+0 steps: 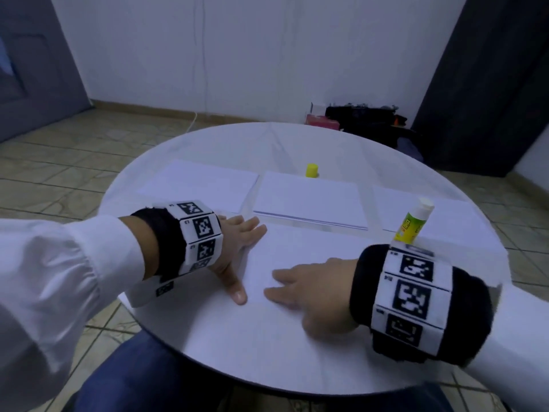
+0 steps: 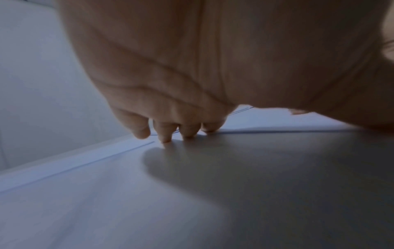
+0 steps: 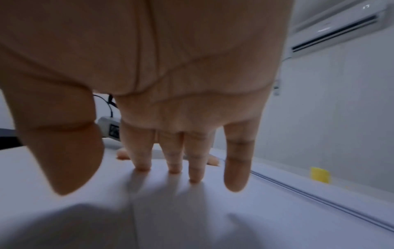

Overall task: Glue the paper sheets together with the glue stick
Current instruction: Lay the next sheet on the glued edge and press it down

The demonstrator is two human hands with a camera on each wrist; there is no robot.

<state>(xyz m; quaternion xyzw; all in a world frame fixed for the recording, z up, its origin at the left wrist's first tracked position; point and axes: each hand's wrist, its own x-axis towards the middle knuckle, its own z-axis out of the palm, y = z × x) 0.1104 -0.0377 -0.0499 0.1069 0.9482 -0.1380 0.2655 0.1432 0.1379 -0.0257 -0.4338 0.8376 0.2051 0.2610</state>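
Both hands flat on a white paper sheet [image 1: 282, 257] at lower centre of the head view. Left hand [image 1: 237, 248] spread, fingers straight, thumb stretched toward the bottom of the frame; the left wrist view shows fingertips [image 2: 187, 133] pressing down at a sheet edge. Right hand [image 1: 309, 292] also spread, fingers straight on the sheet, same in the right wrist view [image 3: 194, 161]. Neither grip closed on anything, both open and pressing.

Progress, judged: looks like the press-and-smooth step, since the glue stick [image 1: 413, 223] stands uncapped at right of the frame, upright behind the right wrist band, white glue tip exposed. Its yellow cap [image 1: 312, 170] sits alone at upper centre, well apart from the stick. Cannot tell whether glue is under the pressed sheet, or whether it is one sheet or two. Left to do: probably more sheets to join, since a paper stack [image 1: 309, 203] lies centre, a left sheet [image 1: 196, 182] at middle left, and a right sheet [image 1: 416, 209] under the stick. Recapping not done.

Materials: thin matte white paper, rectangular, flat, stack edges showing thin dark lines. Stick is a plastic cylinder with a yellow-green label. Cap is a short, smooth cylinder. Round desk [image 1: 267, 352], smooth white, slightly glossy. Tiled floor around.
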